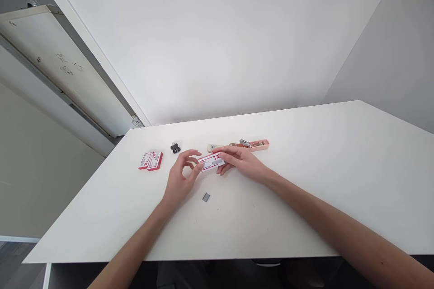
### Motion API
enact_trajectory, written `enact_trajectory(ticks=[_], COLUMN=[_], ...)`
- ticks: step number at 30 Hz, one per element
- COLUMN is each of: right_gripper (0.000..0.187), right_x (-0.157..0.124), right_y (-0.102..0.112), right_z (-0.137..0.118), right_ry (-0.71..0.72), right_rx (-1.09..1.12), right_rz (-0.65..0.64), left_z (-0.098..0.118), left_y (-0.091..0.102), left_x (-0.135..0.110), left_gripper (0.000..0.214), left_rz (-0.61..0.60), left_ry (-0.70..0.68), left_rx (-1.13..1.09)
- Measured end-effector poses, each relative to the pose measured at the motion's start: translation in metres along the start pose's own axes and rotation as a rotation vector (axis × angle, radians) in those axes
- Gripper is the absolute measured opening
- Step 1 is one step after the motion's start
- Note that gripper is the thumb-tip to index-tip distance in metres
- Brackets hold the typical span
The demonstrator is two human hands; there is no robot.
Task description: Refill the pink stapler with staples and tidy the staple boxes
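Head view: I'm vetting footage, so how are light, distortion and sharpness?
In the head view, light is soft, darkest below the table; in the head view, wide-angle distortion seems to stretch the right forearm toward the corner; in the head view, the left hand and right hand look fairly sharp, but small print on the held box is unreadable.

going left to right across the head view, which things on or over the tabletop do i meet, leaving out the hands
pair of red-and-white boxes → small black item → held red-and-white box → pink tray
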State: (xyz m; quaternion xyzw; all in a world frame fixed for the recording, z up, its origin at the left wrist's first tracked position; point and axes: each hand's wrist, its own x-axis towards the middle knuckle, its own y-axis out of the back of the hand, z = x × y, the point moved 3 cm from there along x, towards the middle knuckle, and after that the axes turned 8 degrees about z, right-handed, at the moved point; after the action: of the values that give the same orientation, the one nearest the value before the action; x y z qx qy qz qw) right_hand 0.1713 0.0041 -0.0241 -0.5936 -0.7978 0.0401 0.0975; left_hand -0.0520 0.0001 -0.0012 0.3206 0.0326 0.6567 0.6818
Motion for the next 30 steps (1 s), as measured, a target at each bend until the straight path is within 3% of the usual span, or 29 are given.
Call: enact_trajectory(ticks=[2, 5, 9, 13, 24, 27, 30], right_gripper=[0.044, 0.041, 0.036, 0.039, 0.026, 0.024, 0.023], right_x=[0.000, -0.001, -0.002, -0.001, 0.002, 0.002, 0.000], right_y=[-0.002, -0.006, -0.010, -0.009, -0.004, -0.002, -0.002], right_z=[0.000, 0.000, 0.000, 0.001, 0.009, 0.011, 0.011], right_ry=[-0.018, -0.054, -0.041, 0.040, 0.045, 0.045, 0.043], right_rx=[-0.016, -0.032, -0.073, -0.087, -0.194, -0.218, -0.249], right_rz=[0.030, 0.012, -0.016, 0.071, 0.106, 0.111, 0.097], left_z=[0.004, 0.008, 0.008, 0.004, -0.004, -0.012, -0.016], left_y=[0.000, -0.003, -0.004, -0.001, -0.004, 0.003, 0.011], left_x=[-0.001, -0.005, -0.007, -0.006, -0.004, -0.001, 0.002], left_gripper=[0.034, 0.047, 0.037, 0.018, 0.019, 0.027, 0.029], left_rz=[0.046, 0.021, 0.005, 0.068, -0.047, 0.050, 0.239], left_ry=[-0.180, -0.410, -0.501, -0.513, -0.387, -0.279, -0.259], left_rx=[0.113, 0.223, 0.328, 0.358, 0.472, 0.549, 0.662])
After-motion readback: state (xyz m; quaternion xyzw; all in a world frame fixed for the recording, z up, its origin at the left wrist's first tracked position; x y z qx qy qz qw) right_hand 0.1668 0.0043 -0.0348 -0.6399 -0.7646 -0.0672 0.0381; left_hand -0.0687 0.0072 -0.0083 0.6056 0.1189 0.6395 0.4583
